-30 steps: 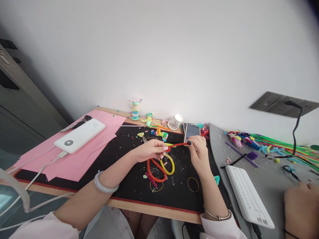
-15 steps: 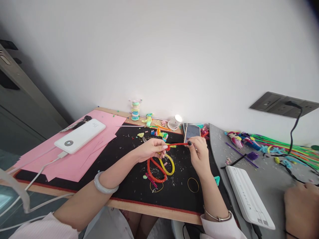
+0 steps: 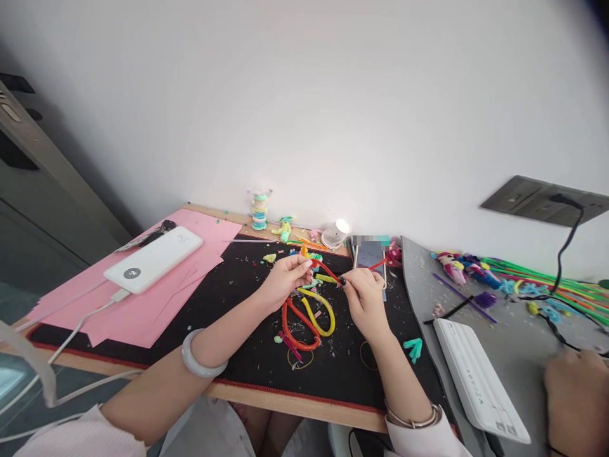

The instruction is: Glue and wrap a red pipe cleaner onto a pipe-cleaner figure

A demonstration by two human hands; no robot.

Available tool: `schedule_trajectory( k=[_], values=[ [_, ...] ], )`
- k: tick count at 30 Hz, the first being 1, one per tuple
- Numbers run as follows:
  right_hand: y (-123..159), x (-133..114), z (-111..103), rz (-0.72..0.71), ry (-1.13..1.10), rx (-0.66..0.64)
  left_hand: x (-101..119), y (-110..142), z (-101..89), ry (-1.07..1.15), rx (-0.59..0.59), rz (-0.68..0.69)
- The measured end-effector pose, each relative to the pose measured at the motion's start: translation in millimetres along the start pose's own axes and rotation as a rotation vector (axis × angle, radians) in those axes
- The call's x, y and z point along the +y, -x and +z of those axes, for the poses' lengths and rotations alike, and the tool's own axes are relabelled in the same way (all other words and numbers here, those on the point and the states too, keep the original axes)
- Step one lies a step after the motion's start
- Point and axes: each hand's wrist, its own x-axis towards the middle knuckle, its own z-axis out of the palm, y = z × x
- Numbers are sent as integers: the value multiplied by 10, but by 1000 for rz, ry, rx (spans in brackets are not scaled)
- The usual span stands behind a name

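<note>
A red pipe cleaner (image 3: 325, 268) runs between my two hands above the black mat. My left hand (image 3: 291, 279) pinches one end of it. Farther along, my right hand (image 3: 365, 295) grips it between thumb and fingers, and its free tip sticks out past the knuckles, over the phone (image 3: 370, 254). Just below my hands lie scissors with red and yellow handles (image 3: 303, 330), their blades hidden by my left hand. Small colourful pipe cleaner pieces (image 3: 311, 257) lie behind my left hand.
Pink paper sheets (image 3: 190, 279) carry a white power bank (image 3: 155, 260) at left. A paper cup (image 3: 335, 234) and a striped pipe cleaner figure (image 3: 259, 212) stand by the wall. At right are another white power bank (image 3: 480, 377), pipe cleaner bundles (image 3: 533, 279) and another person's hand (image 3: 578, 393).
My right hand has moved left and slightly down along the red pipe cleaner, closer to my left hand. The stretch between them now slants, and a longer end shows beyond my right hand.
</note>
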Motion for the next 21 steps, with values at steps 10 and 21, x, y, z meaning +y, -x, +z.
schedule_trajectory(
  k=[10, 21],
  values=[
    [12, -114, 112, -47, 16, -65, -31, 15, 36, -29, 125, 78],
    [22, -202, 195, -74, 41, -151, -79, 28, 76, -80, 176, 115]
  ],
)
